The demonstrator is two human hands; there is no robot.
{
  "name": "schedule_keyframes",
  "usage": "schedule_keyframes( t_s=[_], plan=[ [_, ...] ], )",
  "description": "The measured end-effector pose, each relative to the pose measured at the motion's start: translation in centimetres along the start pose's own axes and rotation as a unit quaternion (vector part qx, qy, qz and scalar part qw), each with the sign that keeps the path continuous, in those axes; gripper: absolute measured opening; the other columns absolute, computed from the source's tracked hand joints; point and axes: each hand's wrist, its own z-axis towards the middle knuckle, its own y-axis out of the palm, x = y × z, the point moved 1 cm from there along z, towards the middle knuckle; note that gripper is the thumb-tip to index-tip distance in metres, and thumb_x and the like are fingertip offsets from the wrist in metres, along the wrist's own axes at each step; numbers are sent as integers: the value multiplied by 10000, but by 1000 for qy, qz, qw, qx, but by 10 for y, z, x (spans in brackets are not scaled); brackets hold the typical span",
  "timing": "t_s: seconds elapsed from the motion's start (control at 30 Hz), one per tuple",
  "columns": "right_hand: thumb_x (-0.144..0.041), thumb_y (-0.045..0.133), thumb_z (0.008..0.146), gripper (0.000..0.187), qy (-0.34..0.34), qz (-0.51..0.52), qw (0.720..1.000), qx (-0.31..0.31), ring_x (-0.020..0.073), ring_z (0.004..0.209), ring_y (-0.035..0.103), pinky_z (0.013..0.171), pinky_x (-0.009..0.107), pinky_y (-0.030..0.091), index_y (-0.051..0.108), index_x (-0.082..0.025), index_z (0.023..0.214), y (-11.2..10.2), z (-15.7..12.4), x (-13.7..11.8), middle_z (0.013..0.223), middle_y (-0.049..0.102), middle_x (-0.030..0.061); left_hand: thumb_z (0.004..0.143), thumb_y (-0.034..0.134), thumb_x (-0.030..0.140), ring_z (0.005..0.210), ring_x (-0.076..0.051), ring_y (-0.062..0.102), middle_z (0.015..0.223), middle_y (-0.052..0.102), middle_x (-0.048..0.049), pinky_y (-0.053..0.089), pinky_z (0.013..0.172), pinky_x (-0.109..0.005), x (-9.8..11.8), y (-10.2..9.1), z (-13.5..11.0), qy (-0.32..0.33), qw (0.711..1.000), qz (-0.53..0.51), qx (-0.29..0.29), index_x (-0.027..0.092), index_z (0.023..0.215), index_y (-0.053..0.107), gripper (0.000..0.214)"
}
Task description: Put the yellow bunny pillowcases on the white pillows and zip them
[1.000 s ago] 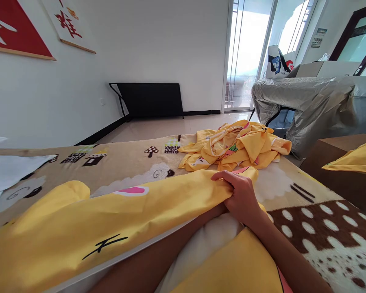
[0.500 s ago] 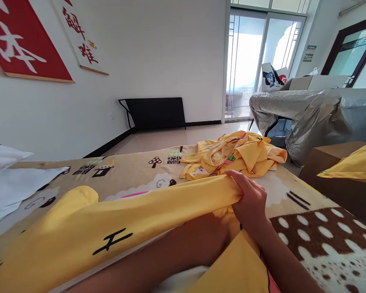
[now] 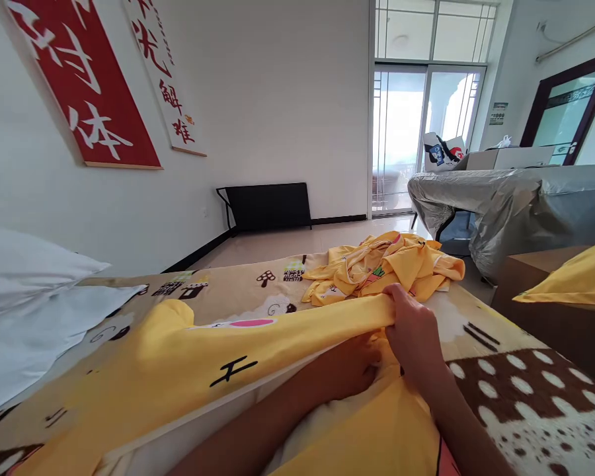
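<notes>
Yellow printed cloth (image 3: 188, 360) with black marks, a pink patch and a paler underside stretches across the front of the bed. At its right end, my right hand (image 3: 412, 330) is closed on the upper edge and holds it raised. My left hand (image 3: 359, 362) is just below and to the left of it, under the raised edge, with fingers curled against the yellow cloth; part of the fingers is hidden. My left forearm lies along the paler underside. More yellow cloth is bunched beneath both wrists.
A crumpled yellow printed heap (image 3: 381, 268) lies at the bed's far edge. White pillow-like pieces (image 3: 34, 311) rest at left. A yellow pillow-like corner (image 3: 570, 281) juts out above a cardboard box (image 3: 540, 261) at right. Behind stands a plastic-covered table (image 3: 480, 188).
The view has tilted up and shifted left. My left hand now shows more clearly below the raised cloth edge. My right hand keeps its hold on the cloth.
</notes>
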Motion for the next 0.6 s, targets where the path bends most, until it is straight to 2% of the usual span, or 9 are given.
schedule_keyframes(
  t_s=[0.07, 0.17, 0.23, 0.3, 0.43, 0.53, 0.6],
  plan=[
    [15, 391, 568, 451, 39, 11, 998, -58, 179, 574, 530, 524, 250, 273, 531, -174, 953, 3, 1, 0, 641, 595, 24, 829, 442, 186, 924, -199, 571, 956, 639, -40, 402, 884, -319, -1, -2, -1, -1, 1000, -9, -24, 201, 829, 606, 165],
    [0, 401, 529, 460, 35, 140, 985, -90, 156, 592, 506, 527, 220, 286, 502, -199, 931, 7, 4, -2, 657, 586, -10, 820, 446, 183, 673, -153, 550, 710, 613, 3, 421, 746, -282, -4, -6, -3, -1, 998, -19, -66, 177, 698, 550, 160],
    [-19, 403, 533, 424, 22, 233, 967, -105, 135, 590, 482, 531, 204, 298, 485, -212, 902, 9, 6, -3, 693, 594, -31, 815, 446, 171, 625, -128, 523, 678, 601, 20, 411, 685, -247, -5, -8, -2, 3, 996, -28, -88, 170, 643, 505, 182],
    [-39, 405, 566, 368, 15, 277, 952, -127, 123, 571, 448, 541, 202, 301, 479, -215, 880, 9, 9, -2, 662, 581, -50, 813, 436, 161, 638, -118, 525, 713, 613, 23, 407, 662, -227, -4, -9, 0, -3, 994, -35, -99, 168, 638, 488, 182],
    [-98, 457, 636, 247, -21, 250, 943, -218, 127, 626, 461, 595, 216, 322, 527, -216, 841, 2, 13, 5, 705, 602, -39, 823, 409, 204, 717, -156, 554, 814, 632, -21, 436, 724, -270, 0, -4, 5, -53, 994, -26, -89, 172, 744, 529, 146],
    [-113, 495, 636, 241, -59, 183, 939, -285, 154, 731, 518, 627, 229, 331, 574, -215, 839, -4, 11, 13, 817, 632, 1, 822, 400, 217, 831, -197, 559, 950, 623, -71, 442, 814, -327, 1, 2, 7, -91, 993, -16, -70, 168, 856, 546, 158],
    [-96, 464, 648, 188, -49, 111, 946, -301, 155, 694, 512, 598, 235, 302, 573, -206, 754, -6, 9, 14, 745, 618, 11, 824, 391, 230, 822, -206, 557, 933, 620, -82, 452, 815, -347, 0, 4, 7, -105, 992, -18, -66, 166, 871, 544, 172]
  ],
)
